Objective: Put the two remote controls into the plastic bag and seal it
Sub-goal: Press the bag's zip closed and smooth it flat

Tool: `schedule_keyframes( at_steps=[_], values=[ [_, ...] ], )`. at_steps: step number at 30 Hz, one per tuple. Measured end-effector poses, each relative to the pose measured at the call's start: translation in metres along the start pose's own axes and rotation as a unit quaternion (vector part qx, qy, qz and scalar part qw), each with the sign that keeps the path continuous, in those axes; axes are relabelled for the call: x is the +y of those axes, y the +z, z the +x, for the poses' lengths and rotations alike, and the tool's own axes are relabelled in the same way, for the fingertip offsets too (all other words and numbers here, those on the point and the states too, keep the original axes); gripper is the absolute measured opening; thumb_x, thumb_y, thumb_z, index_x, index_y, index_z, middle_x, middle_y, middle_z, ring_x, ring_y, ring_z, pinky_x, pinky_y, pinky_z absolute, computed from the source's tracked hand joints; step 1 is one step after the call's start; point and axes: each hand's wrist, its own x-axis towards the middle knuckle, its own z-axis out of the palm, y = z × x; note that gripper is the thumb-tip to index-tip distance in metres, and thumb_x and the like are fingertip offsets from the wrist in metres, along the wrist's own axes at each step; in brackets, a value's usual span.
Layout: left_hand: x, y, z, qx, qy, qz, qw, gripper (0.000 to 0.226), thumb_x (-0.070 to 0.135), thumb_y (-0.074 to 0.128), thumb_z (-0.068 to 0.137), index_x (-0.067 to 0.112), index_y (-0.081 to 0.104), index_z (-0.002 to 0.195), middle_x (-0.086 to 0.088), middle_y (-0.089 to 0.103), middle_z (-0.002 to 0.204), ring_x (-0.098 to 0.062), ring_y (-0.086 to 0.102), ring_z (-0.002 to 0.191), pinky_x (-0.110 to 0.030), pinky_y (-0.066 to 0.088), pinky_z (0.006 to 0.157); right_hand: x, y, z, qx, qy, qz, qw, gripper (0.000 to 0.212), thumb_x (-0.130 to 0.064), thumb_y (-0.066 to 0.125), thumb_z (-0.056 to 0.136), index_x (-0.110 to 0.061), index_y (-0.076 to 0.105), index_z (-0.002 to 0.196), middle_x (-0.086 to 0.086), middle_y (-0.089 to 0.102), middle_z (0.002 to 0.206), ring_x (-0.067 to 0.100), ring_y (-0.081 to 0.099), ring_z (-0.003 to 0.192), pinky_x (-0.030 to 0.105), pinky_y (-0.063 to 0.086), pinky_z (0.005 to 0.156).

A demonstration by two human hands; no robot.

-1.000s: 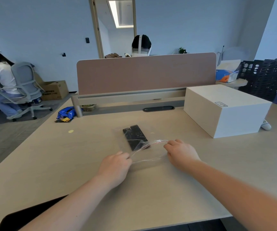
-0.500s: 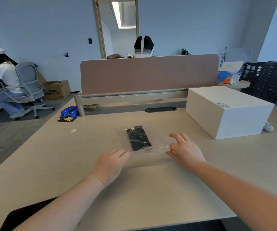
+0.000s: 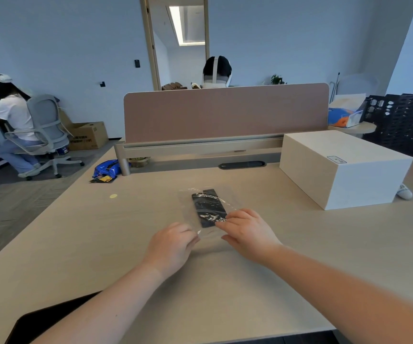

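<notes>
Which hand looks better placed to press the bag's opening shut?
The right hand: its fingers already rest on the plastic bag over the remote controls. The left hand only touches the bag's near corner.

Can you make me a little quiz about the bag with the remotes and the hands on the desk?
1. True or false: the two remote controls are inside the clear plastic bag.
2. Which hand lies on the bag's near end over the remotes? A) the left hand B) the right hand C) neither
3. Fill in: the big box to the right of the bag on the desk is coloured ____.

Key: 1 true. 2 B; the left hand touches the bag's near left corner. 3 white.
</notes>
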Motion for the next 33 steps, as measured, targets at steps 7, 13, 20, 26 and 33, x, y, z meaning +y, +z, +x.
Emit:
schedule_keyframes(
  at_steps=[7, 13, 20, 26, 33],
  values=[
    [0.000, -0.007, 0.001, 0.030, -0.005, 0.007, 1.000, 0.030, 0.037, 0.043, 0.081, 0.023, 0.067, 0.069, 0.013, 0.070, 0.070, -0.016, 0.063, 0.065, -0.023, 0.048, 0.038, -0.019, 0.008, 0.017, -0.035, -0.020, 0.010, 0.999, 0.015, -0.023, 0.084, 0.056, -0.026, 0.069, 0.059, -0.011, 0.069, 0.058, 0.011, 0.070, 0.067, 0.020, 0.055, 0.065],
    [-0.002, -0.006, 0.000, 0.042, 0.009, 0.002, 0.999, 0.028, 0.035, 0.046, 0.081, 0.024, 0.069, 0.069, 0.011, 0.071, 0.067, -0.017, 0.063, 0.058, -0.019, 0.046, 0.038, -0.022, 0.007, 0.023, -0.036, 0.009, 0.000, 0.999, 0.016, -0.033, 0.060, 0.073, -0.025, 0.067, 0.061, -0.010, 0.068, 0.059, 0.011, 0.068, 0.066, 0.023, 0.044, 0.066],
    [-0.002, -0.005, 0.000, 0.035, 0.007, 0.020, 0.999, 0.030, 0.034, 0.044, 0.080, 0.023, 0.068, 0.065, 0.008, 0.068, 0.061, -0.017, 0.064, 0.054, -0.018, 0.043, 0.039, -0.029, 0.012, 0.027, 0.005, 0.014, -0.001, 1.000, 0.020, -0.027, 0.059, 0.077, -0.025, 0.068, 0.059, -0.007, 0.065, 0.054, 0.014, 0.065, 0.058, 0.026, 0.025, 0.063],
    [-0.002, -0.006, 0.000, 0.032, 0.011, 0.022, 0.999, 0.030, 0.033, 0.045, 0.080, 0.023, 0.068, 0.064, 0.007, 0.067, 0.060, -0.017, 0.063, 0.054, -0.019, 0.041, 0.039, -0.034, 0.016, 0.030, 0.014, -0.010, -0.021, 1.000, 0.016, -0.022, 0.072, 0.071, -0.024, 0.064, 0.057, -0.007, 0.062, 0.050, 0.016, 0.061, 0.054, 0.027, 0.027, 0.063],
    [-0.003, -0.004, 0.001, 0.000, 0.043, 0.046, 0.998, 0.027, 0.031, 0.046, 0.078, 0.021, 0.064, 0.061, 0.007, 0.065, 0.058, -0.017, 0.062, 0.054, -0.019, 0.040, 0.039, -0.032, 0.021, 0.027, -0.004, -0.042, -0.049, 0.998, 0.019, -0.008, 0.075, 0.056, -0.022, 0.062, 0.057, -0.007, 0.059, 0.048, 0.017, 0.059, 0.054, 0.027, 0.028, 0.064]
  ],
)
